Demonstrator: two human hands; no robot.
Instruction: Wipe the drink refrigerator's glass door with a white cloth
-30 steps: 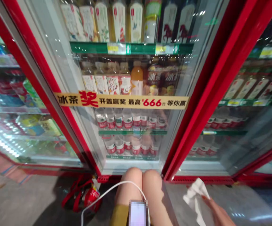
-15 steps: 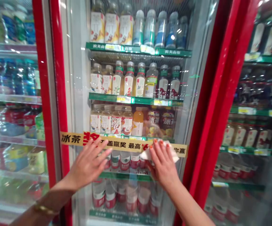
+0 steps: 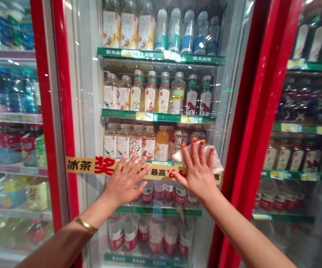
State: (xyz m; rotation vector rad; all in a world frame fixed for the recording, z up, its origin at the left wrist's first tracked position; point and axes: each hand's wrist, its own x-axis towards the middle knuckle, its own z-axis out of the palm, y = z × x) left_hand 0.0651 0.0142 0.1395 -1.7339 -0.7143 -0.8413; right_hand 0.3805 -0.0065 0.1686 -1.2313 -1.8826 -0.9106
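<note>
A glass fridge door (image 3: pixel 230 123) stands in front of me with a yellow banner strip (image 3: pixel 80 165) across it, printed with black and red characters. My left hand (image 3: pixel 125 183), with a gold bangle (image 3: pixel 85 225) on its wrist, lies with fingers spread over the middle of the strip and holds nothing. Under the outstretched fingers of my right hand (image 3: pixel 201 176) a white cloth (image 3: pixel 216 158) is pressed flat to the glass, over the strip's right part. The palm covers some of the cloth, and both hands hide some of the lettering.
Behind the glass, drink bottles (image 3: pixel 150 96) line several shelves with green edges (image 3: pixel 161 116). Red door frames (image 3: pixel 258 123) rise on either side. More stocked fridges stand to the left, with soda bottles (image 3: pixel 28 89), and to the right, with dark bottles (image 3: pixel 317 44).
My right hand has slid up and to the right with the cloth, its fingers now more spread. My left hand has moved to the right along the strip. The view has shifted slightly.
</note>
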